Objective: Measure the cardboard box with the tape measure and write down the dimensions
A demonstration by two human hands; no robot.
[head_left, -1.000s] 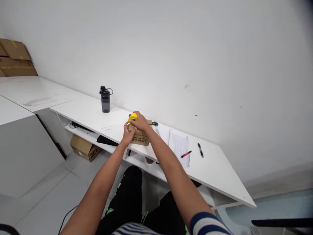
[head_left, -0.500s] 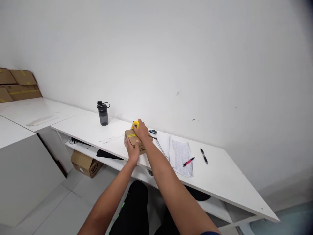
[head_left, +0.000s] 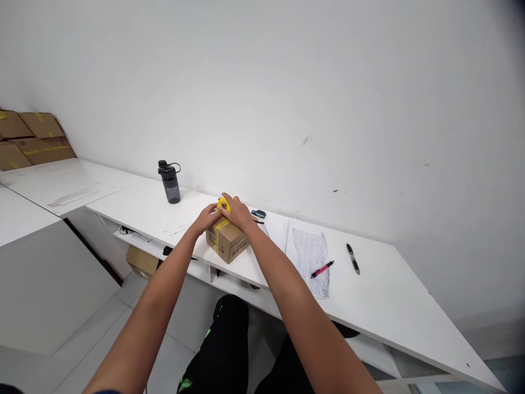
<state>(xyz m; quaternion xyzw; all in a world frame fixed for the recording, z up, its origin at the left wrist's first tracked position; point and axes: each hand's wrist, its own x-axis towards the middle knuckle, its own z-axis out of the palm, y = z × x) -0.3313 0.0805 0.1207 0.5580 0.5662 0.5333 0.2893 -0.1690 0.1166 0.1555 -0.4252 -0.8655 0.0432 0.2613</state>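
Note:
A small brown cardboard box [head_left: 225, 241] with a yellow tape strip sits on the white desk in front of me. Above its far top edge is a yellow tape measure [head_left: 223, 205], gripped by my right hand [head_left: 238, 213] from the right. My left hand [head_left: 208, 218] has its fingers closed at the left side of the tape measure, over the box's left top edge. Whether any blade is pulled out is hidden by my fingers.
A dark water bottle [head_left: 169, 183] stands left by the wall. Right of the box lie a box cutter [head_left: 258, 213], papers [head_left: 309, 251], a red pen [head_left: 322, 269] and a black pen [head_left: 353, 259]. Cartons [head_left: 41, 150] are stacked far left; another carton [head_left: 141, 261] sits below the desk.
My left hand has moved from the box's near side up to the tape measure. The box now shows its near corner and taped front. My right hand still holds the tape measure.

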